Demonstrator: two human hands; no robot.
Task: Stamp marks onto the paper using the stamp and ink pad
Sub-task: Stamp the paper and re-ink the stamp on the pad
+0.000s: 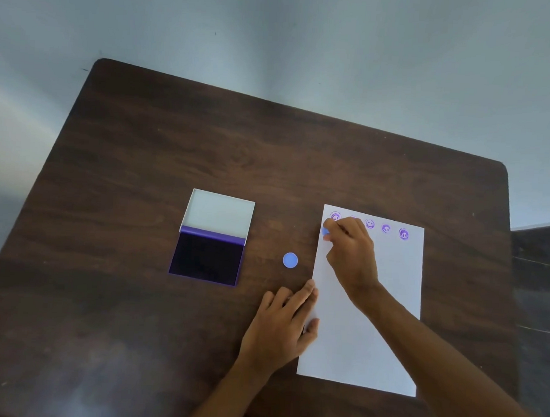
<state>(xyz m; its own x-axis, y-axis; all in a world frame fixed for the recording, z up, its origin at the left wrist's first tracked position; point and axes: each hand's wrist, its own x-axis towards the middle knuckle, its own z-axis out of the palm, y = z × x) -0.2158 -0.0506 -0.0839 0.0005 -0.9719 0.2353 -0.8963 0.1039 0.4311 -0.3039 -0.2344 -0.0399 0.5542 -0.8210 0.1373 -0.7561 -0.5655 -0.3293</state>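
A white sheet of paper [379,307] lies on the right part of the dark wooden table [175,147], with several purple round marks in a row along its top edge. My right hand [352,256] is shut on a small blue stamp [325,232], which it holds against the paper's upper left corner, just below the first mark. My left hand [281,325] lies flat with fingers apart on the paper's left edge. The open ink pad [207,257], dark purple with a white lid tilted back, sits to the left. A blue round cap [290,260] lies between pad and paper.
The table's far edge runs diagonally against a pale wall. Its right edge lies close beyond the paper, with a dark floor past it. Bare wood surrounds the ink pad on the left and far side.
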